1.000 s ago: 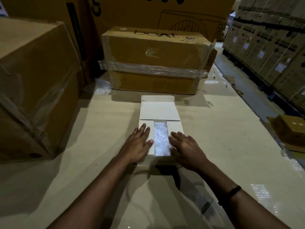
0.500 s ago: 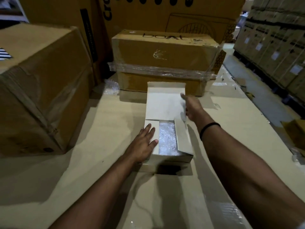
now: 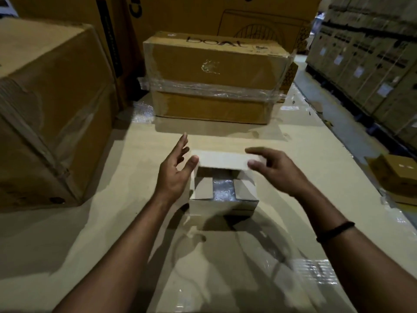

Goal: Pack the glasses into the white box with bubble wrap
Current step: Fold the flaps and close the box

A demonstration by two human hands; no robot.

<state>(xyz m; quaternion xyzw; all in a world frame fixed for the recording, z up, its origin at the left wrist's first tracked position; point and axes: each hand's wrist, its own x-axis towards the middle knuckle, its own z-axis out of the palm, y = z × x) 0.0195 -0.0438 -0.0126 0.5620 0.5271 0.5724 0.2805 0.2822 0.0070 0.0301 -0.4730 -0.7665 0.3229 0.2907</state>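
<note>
Cardboard surface [image 3: 316,177], one white box [image 3: 223,205]; left hand [image 3: 173,175] touches, right hand [image 3: 277,170] pinches lid [image 3: 222,161].

from my feed: left forearm [image 3: 126,251] and right forearm [image 3: 352,263] bare right up to the bottom edge of frame. left hand [image 3: 173,175] bare, nails cut short. right hand [image 3: 278,173] same. worn item: thin black band [image 3: 336,231] on the right wrist, cord-like, sits snug, any marking too small to tell.
</note>
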